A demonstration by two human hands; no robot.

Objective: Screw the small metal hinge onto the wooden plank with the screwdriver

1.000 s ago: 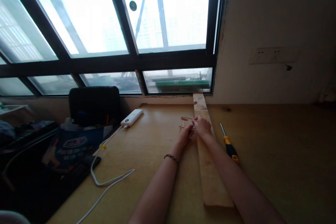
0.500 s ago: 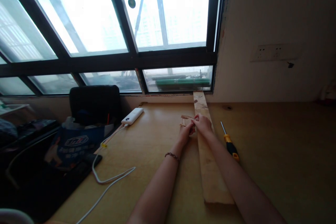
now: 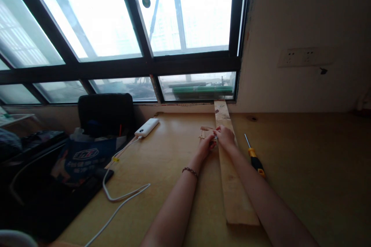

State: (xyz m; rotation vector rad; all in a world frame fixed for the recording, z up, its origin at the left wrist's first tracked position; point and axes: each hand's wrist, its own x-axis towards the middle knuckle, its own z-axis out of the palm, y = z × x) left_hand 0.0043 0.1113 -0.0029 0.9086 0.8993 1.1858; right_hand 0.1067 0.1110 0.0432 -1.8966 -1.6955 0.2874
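Note:
My left hand (image 3: 207, 144) is closed around the near end of a small light wooden piece (image 3: 206, 128) with a darker strip, its exact shape hard to make out. My right hand (image 3: 226, 137) pinches at the same spot, fingertips meeting those of my left. Between them shows a tiny shiny metal bit (image 3: 215, 136), too small to name. Both hands are over the left edge of a long wooden board (image 3: 237, 197), which runs from the window sill towards me. To the right of the board lies a yellow and black screwdriver (image 3: 255, 160).
A white power bank (image 3: 147, 127) with a white cable (image 3: 127, 197) lies on the wooden table (image 3: 174, 162) at left. Beyond the table's left edge are a black chair (image 3: 104, 114) and a blue bag (image 3: 87, 158). A window and a wall close off the far side.
My fingers have shifted slightly, and the shiny metal bit between them now shows more clearly. The view has moved a little; the board and screwdriver lie as before.

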